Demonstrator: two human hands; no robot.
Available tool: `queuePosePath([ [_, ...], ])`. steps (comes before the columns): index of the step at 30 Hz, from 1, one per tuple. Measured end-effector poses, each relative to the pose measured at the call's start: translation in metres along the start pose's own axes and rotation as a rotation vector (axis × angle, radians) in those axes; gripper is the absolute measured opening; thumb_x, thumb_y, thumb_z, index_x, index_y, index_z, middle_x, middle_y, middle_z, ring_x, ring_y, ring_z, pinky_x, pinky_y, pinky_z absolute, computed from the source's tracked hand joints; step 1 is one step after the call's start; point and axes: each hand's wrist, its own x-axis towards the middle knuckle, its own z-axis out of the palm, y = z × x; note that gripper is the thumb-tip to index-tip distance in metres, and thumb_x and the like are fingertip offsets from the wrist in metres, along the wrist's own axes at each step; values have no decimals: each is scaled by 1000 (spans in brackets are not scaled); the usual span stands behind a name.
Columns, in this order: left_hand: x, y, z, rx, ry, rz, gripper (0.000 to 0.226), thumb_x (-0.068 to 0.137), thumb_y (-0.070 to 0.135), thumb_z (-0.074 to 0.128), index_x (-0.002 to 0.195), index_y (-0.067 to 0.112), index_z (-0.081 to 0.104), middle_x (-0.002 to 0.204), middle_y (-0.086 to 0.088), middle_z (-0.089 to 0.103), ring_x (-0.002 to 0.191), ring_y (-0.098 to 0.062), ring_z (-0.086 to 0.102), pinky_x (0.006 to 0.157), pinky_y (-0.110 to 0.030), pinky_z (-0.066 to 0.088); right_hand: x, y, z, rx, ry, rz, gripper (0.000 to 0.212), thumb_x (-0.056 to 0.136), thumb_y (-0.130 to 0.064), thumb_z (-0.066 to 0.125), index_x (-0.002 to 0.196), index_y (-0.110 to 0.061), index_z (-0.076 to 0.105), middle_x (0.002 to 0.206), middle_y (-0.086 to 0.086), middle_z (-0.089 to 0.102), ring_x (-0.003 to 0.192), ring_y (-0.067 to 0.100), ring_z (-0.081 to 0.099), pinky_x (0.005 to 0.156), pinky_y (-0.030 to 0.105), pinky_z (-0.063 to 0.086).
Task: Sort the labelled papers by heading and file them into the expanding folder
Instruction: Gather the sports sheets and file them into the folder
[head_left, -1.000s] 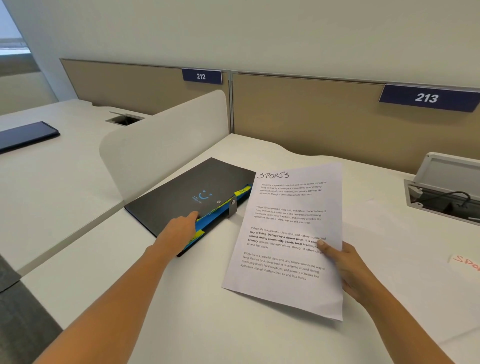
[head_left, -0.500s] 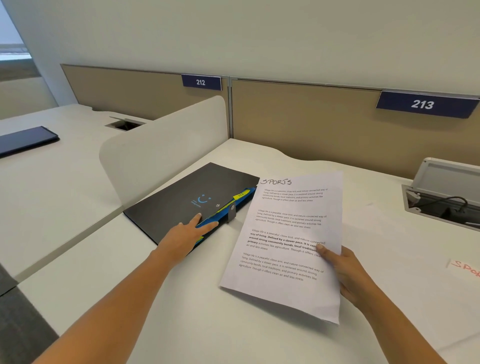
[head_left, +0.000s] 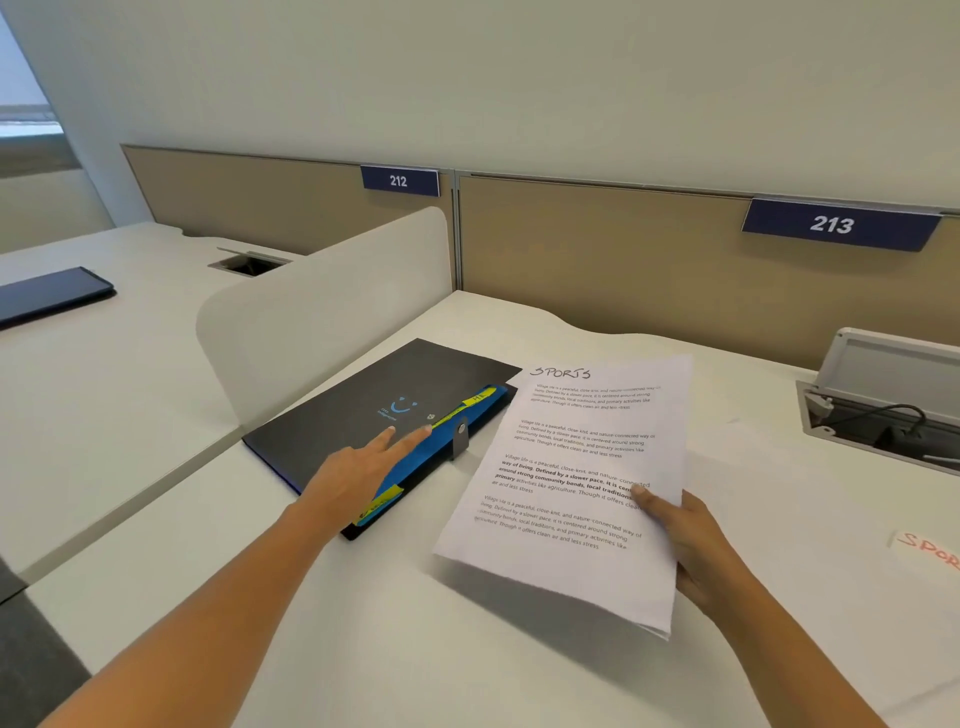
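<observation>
White printed papers headed "SPORTS" are tilting above the surface, just right of the black expanding folder, with the right grip pinching their edge. The left grip is resting, fingers straight, on the folder, whose blue pockets are showing yellow tabs.

The light is bright, soft and even, with no hard glare on the white tabletop. A pale window at the far left is washed out. The lifted papers cast a diffuse grey shadow beneath their lower edge. Wide-angle distortion bows the beige partition and stretches the lower corners. The fine print looks slightly soft, and the red-lettered note at the right edge is smeared.
</observation>
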Motion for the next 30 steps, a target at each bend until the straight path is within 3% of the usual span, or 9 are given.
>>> queuePosePath([
  [2,3,-7,2,-25,88,-78,83,94,-2,37,145,29,-21,91,-6,61,44,-9,28,46,-21,31,3,-4,5,73,27,0,22,95,-6,49,116,-8,56,101,6,71,81,23,72,63,34,60],
  [3,5,-9,1,2,111,-109,81,96,1,38,145,24,-21,67,-1,51,44,-9,30,47,-23,32,4,-6,8,107,28,-1,24,95,-5,47,118,-8,55,104,6,69,86,24,70,65,35,60],
  [4,6,-10,0,18,115,-123,76,97,3,38,148,22,-14,62,1,47,48,-11,40,52,-24,35,5,-9,13,129,21,1,25,95,-4,46,119,-8,54,106,6,69,89,24,69,66,36,60],
  [6,6,-9,-7,-8,105,-144,62,97,2,36,150,19,9,93,-3,64,81,-20,62,69,-28,45,5,-12,24,133,0,9,25,95,-3,45,118,-8,53,105,6,68,88,24,68,66,34,60],
  [8,5,-6,-15,-34,97,-150,58,96,0,34,148,19,18,123,-6,60,103,-24,61,82,-29,46,5,-14,37,94,-16,8,25,96,0,42,118,-8,52,104,7,67,89,25,66,67,35,59],
  [15,6,-14,-7,-134,213,-109,55,97,5,36,148,17,18,148,2,38,119,-18,55,91,-25,44,10,-6,80,-64,-38,-52,33,92,9,37,112,-12,54,108,8,64,90,22,64,73,31,53],
  [22,5,-15,-6,-247,296,-90,55,96,8,40,147,18,25,147,0,41,115,-24,59,93,-29,47,31,4,124,-199,36,-22,38,89,6,34,116,-11,55,108,8,63,99,30,62,82,37,54],
  [26,8,-12,-4,-293,413,-66,55,83,-11,52,135,7,48,123,-14,63,86,-35,69,71,-40,55,44,5,147,-191,147,-18,36,88,2,34,113,-9,58,108,8,62,95,28,60,74,32,53],
  [30,7,-9,-6,-319,455,-43,52,77,-10,62,126,3,57,110,-16,69,75,-34,70,64,-36,56,49,15,162,-120,241,13,32,91,-3,36,116,-10,56,109,8,61,86,24,56,69,28,46],
])
